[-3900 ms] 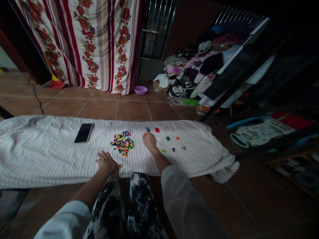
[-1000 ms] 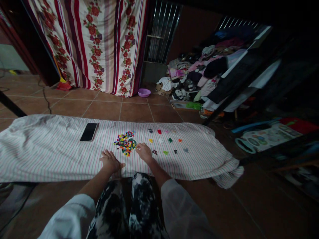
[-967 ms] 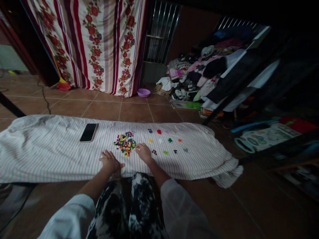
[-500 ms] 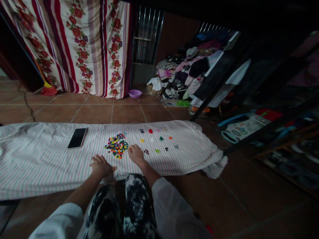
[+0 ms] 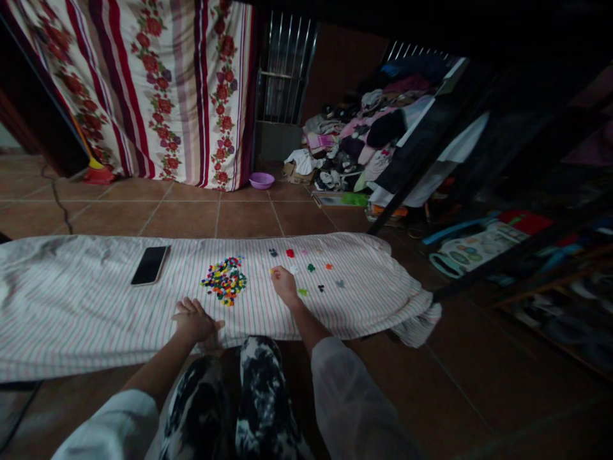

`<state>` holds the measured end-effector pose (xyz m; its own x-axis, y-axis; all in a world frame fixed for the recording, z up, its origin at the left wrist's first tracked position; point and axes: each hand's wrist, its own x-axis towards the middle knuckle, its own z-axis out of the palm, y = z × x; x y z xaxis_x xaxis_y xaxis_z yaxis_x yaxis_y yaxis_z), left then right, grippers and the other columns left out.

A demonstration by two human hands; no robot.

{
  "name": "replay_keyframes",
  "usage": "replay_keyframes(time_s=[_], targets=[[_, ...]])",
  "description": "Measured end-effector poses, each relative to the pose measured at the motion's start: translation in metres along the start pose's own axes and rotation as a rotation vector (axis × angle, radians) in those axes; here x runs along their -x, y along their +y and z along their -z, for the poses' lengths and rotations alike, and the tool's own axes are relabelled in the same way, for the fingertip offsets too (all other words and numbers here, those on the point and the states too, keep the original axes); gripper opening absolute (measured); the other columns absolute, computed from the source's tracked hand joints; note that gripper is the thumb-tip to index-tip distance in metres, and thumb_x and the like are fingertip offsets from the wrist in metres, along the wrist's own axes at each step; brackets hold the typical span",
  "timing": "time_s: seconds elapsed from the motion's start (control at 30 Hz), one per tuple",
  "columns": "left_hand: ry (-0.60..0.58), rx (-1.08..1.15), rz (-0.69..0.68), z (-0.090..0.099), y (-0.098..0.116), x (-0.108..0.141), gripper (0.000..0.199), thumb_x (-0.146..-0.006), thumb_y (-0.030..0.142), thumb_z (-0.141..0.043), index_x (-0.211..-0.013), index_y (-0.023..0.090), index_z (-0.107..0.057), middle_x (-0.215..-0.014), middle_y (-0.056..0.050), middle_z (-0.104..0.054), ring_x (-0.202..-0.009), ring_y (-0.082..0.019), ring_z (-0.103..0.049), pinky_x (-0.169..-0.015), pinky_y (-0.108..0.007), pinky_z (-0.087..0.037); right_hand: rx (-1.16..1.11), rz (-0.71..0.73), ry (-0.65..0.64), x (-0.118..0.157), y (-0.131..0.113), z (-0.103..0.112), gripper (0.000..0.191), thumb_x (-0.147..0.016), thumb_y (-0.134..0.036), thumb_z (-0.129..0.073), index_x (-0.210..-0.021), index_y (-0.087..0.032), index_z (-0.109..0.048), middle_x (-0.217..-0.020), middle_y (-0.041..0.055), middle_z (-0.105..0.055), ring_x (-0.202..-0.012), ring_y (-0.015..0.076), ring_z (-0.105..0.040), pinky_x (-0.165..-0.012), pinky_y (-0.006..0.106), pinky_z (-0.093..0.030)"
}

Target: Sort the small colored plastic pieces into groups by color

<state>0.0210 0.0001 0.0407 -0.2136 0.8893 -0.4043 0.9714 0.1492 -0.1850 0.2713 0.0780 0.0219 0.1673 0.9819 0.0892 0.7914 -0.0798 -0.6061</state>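
A loose pile of small multicoloured pieces (image 5: 224, 281) lies on the striped cloth (image 5: 96, 300). My left hand (image 5: 194, 319) rests flat near the cloth's front edge, fingers spread, left of and below the pile. Right of the pile, my right hand (image 5: 285, 284) is closed in a pinch; what its fingertips hold, if anything, is too small to make out. Yellow pieces (image 5: 272, 271) show by those fingertips. Little single-colour groups lie around it: dark grey (image 5: 272, 253), red (image 5: 290, 253), green (image 5: 311, 268), orange (image 5: 329, 266), black (image 5: 321, 288) and lime (image 5: 302, 292).
A dark-screened phone (image 5: 150, 265) lies on the cloth at the left. Beyond it are a flowered curtain (image 5: 186, 96), a purple basin (image 5: 262, 181) on the tiled floor and a heap of clothes (image 5: 354, 140). Dark posts and shelves stand at the right.
My right hand has moved right from the pile's edge to the yellow pieces, and now covers the dark brownish group. My left hand has stayed in place.
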Motion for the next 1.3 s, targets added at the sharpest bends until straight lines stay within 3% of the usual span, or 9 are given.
replay_keyframes(time_s=[0.13,0.33,0.57,0.77,1.0,1.2,1.3], targets=[[0.013,0.022,-0.011,-0.001,-0.001,-0.001,0.104,-0.077,0.07,-0.033,-0.143,-0.009,-0.018,-0.151,-0.035,-0.012,-0.14,-0.05,-0.015,-0.1,-0.06,-0.033,0.14,-0.127,-0.026,-0.009,0.011,0.012,0.021,-0.088,-0.016,-0.048,-0.095,-0.02,-0.068,-0.086,0.0038,-0.071,-0.079,0.013,-0.063,-0.067,0.021,-0.038],[-0.021,0.011,-0.023,0.006,-0.002,0.003,0.103,-0.079,0.069,-0.033,-0.143,-0.009,-0.016,-0.151,-0.035,-0.013,-0.14,-0.05,-0.014,-0.101,-0.058,-0.033,0.167,-0.161,-0.085,-0.016,0.011,0.01,0.025,-0.089,-0.015,-0.047,-0.099,-0.021,-0.069,-0.089,0.0044,-0.071,-0.076,0.0131,-0.064,-0.066,0.022,-0.039],[-0.009,0.029,-0.031,0.007,-0.002,0.004,0.102,-0.079,0.067,-0.035,-0.143,-0.01,-0.016,-0.151,-0.036,-0.012,-0.14,-0.051,-0.014,-0.101,-0.058,-0.033,0.148,-0.06,-0.046,-0.014,0.017,0.005,0.034,-0.089,-0.014,-0.042,-0.109,-0.021,-0.069,-0.107,0.0055,-0.069,-0.094,0.0138,-0.063,-0.079,0.021,-0.043],[0.028,0.028,-0.034,0.0,-0.003,0.0,0.105,-0.076,0.071,-0.035,-0.143,-0.009,-0.019,-0.149,-0.037,-0.015,-0.139,-0.052,-0.016,-0.098,-0.061,-0.034,0.088,-0.051,-0.043,-0.012,0.018,0.005,0.035,-0.09,-0.016,-0.04,-0.111,-0.021,-0.068,-0.106,0.0051,-0.069,-0.094,0.014,-0.063,-0.082,0.022,-0.044],[-0.013,-0.007,-0.023,0.008,-0.001,0.006,0.102,-0.08,0.069,-0.032,-0.144,-0.009,-0.016,-0.151,-0.035,-0.013,-0.14,-0.051,-0.015,-0.1,-0.058,-0.034,0.047,-0.041,-0.026,-0.011,0.022,0.004,0.034,-0.089,-0.018,-0.039,-0.106,-0.023,-0.069,-0.091,0.0022,-0.07,-0.085,0.0142,-0.063,-0.078,0.024,-0.045],[-0.002,0.004,-0.026,0.009,0.0,0.007,0.104,-0.078,0.07,-0.033,-0.143,-0.01,-0.017,-0.151,-0.036,-0.012,-0.139,-0.051,-0.015,-0.099,-0.059,-0.034,0.077,0.019,0.033,-0.01,0.014,0.003,0.034,-0.088,-0.015,-0.04,-0.106,-0.02,-0.069,-0.103,0.0063,-0.068,-0.092,0.0155,-0.061,-0.084,0.025,-0.044],[-0.012,0.007,-0.016,0.008,-0.001,0.006,0.105,-0.078,0.071,-0.034,-0.144,-0.009,-0.015,-0.151,-0.035,-0.011,-0.14,-0.051,-0.014,-0.1,-0.058,-0.033,0.053,0.108,0.0,-0.005,0.003,-0.003,0.033,-0.088,-0.014,-0.042,-0.107,-0.021,-0.069,-0.106,0.0059,-0.067,-0.096,0.0151,-0.06,-0.087,0.024,-0.043]])
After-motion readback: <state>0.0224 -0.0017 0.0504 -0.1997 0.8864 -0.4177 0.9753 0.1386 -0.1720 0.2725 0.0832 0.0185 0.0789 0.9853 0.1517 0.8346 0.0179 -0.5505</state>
